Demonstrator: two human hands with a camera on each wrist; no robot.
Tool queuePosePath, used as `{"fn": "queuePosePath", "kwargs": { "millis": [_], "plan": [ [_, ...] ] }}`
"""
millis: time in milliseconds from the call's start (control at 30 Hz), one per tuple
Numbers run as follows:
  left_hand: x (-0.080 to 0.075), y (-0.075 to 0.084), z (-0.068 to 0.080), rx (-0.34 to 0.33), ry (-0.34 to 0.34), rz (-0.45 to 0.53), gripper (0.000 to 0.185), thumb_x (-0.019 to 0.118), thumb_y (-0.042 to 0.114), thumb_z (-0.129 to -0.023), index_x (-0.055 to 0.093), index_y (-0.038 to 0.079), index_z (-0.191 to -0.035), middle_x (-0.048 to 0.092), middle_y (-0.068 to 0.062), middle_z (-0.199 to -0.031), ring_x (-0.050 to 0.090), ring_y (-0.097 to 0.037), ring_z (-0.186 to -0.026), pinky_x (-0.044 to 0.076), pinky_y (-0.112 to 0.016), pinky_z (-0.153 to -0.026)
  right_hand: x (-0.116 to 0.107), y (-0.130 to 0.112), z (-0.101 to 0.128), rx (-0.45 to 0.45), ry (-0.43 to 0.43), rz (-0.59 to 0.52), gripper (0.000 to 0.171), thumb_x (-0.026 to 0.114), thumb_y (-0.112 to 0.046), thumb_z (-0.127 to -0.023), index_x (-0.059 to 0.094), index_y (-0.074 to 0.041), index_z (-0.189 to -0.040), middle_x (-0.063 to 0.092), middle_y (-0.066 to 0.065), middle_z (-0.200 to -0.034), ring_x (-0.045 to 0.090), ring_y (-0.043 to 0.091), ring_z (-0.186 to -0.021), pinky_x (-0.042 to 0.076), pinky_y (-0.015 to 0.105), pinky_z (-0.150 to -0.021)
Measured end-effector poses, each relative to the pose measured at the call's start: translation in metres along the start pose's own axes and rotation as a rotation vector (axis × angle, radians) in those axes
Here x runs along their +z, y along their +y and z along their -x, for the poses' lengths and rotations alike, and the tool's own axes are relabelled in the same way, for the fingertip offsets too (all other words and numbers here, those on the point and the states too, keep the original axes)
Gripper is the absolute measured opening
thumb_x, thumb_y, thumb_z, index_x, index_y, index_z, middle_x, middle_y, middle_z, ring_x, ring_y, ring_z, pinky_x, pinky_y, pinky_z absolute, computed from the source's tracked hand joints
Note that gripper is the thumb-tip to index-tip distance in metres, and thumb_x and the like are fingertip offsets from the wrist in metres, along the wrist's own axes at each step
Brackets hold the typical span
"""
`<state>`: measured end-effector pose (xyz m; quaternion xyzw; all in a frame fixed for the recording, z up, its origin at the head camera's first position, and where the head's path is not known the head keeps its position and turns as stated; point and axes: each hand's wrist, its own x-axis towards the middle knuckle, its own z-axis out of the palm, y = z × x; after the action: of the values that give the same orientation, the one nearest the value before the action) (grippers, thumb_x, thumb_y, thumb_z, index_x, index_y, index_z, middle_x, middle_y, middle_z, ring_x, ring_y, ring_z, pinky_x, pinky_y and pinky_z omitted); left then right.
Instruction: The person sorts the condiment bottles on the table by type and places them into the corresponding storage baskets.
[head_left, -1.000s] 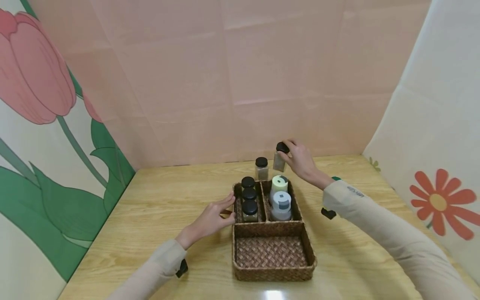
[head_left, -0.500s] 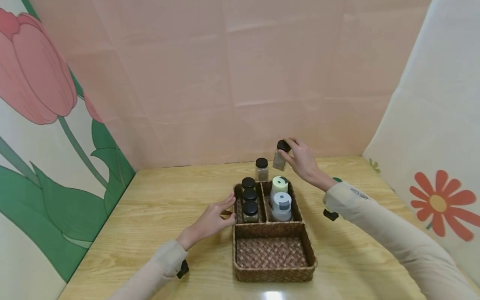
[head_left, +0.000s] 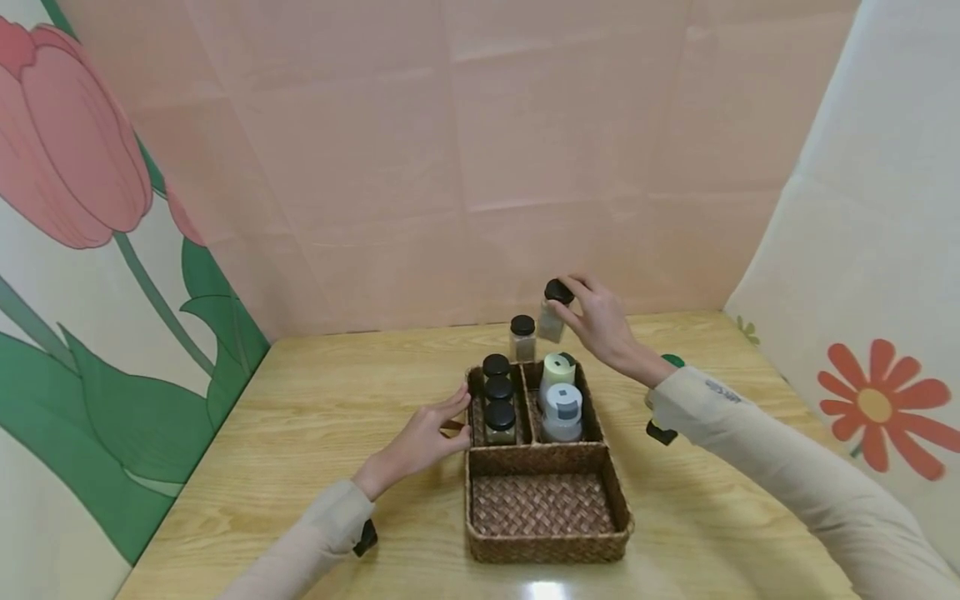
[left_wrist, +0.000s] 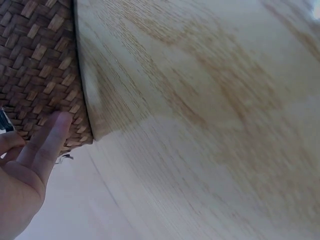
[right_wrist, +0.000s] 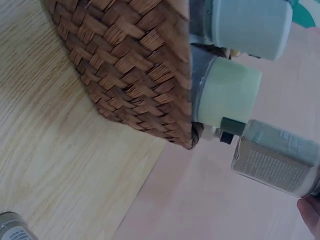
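A brown woven basket (head_left: 551,550) with three compartments stands on the table. My left hand (head_left: 420,437) rests its fingertips and thumb against the basket's left wall; in the left wrist view the fingers (left_wrist: 50,142) lie straight along the weave. Behind the basket, my right hand (head_left: 602,327) pinches a glass spice jar (head_left: 552,325) by its black lid, holding it raised and slightly tilted. The jar's printed label (right_wrist: 274,162) shows in the right wrist view, close to the bottle with the pale green cap (right_wrist: 227,92). Another black-lidded spice jar (head_left: 522,340) stands just left of the held one.
Black-lidded jars (head_left: 499,415) line the basket's back left compartment. A white-capped bottle (head_left: 562,412) and a pale-green-capped bottle (head_left: 558,372) occupy the back right one. A green-topped item (head_left: 672,360) is mostly hidden behind the right sleeve. A pink sheet (head_left: 465,167) hangs behind the table.
My right hand has shifted slightly left with the spice jar, bringing it nearer the other standing jar. My left hand stays in place at the basket's wall.
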<state>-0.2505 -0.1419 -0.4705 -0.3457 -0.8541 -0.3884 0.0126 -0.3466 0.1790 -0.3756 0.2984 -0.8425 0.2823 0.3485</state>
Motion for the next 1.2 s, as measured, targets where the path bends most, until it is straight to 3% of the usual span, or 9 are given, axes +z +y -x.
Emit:
{"fn": "queuePosePath", "kwargs": {
  "millis": [400,633,900,1200],
  "plan": [
    [-0.001,0.002,0.000,-0.017,0.000,-0.021,0.057,0.057,0.015,-0.097,0.039,-0.003,-0.148,0.027,-0.016,-0.157,0.069,-0.012,-0.097,0.054,-0.021,-0.054,-0.005,-0.021,-0.001,-0.046,0.022,-0.028,0.047,0.075,-0.015,-0.090,0.061,0.008,-0.128,0.060,0.024,-0.119,0.061,0.036,-0.103,0.053,0.050,-0.082],
    [-0.001,0.003,0.000,-0.023,-0.008,0.001,0.057,0.057,0.013,-0.098,0.038,-0.003,-0.148,0.026,-0.018,-0.158,0.069,-0.013,-0.097,0.056,-0.019,-0.067,-0.008,-0.034,0.000,-0.068,0.027,-0.048,0.046,0.076,-0.014,-0.089,0.062,0.008,-0.127,0.061,0.023,-0.118,0.061,0.035,-0.103,0.053,0.049,-0.081],
    [-0.001,0.002,0.000,0.007,0.004,-0.031,0.056,0.057,0.014,-0.098,0.039,-0.004,-0.147,0.028,-0.019,-0.156,0.071,-0.011,-0.086,0.051,-0.019,-0.051,-0.008,-0.047,0.005,-0.101,0.023,-0.069,0.048,0.077,-0.011,-0.087,0.062,0.006,-0.128,0.060,0.022,-0.120,0.061,0.034,-0.103,0.052,0.049,-0.080],
    [0.001,-0.001,-0.001,0.021,0.011,-0.030,0.057,0.057,0.015,-0.098,0.039,-0.005,-0.147,0.028,-0.019,-0.156,0.068,-0.006,-0.071,0.042,-0.019,-0.042,-0.011,-0.058,0.008,-0.145,0.030,-0.073,0.049,0.080,-0.010,-0.083,0.063,0.005,-0.126,0.061,0.021,-0.118,0.062,0.033,-0.102,0.053,0.047,-0.078]
  ]
}}
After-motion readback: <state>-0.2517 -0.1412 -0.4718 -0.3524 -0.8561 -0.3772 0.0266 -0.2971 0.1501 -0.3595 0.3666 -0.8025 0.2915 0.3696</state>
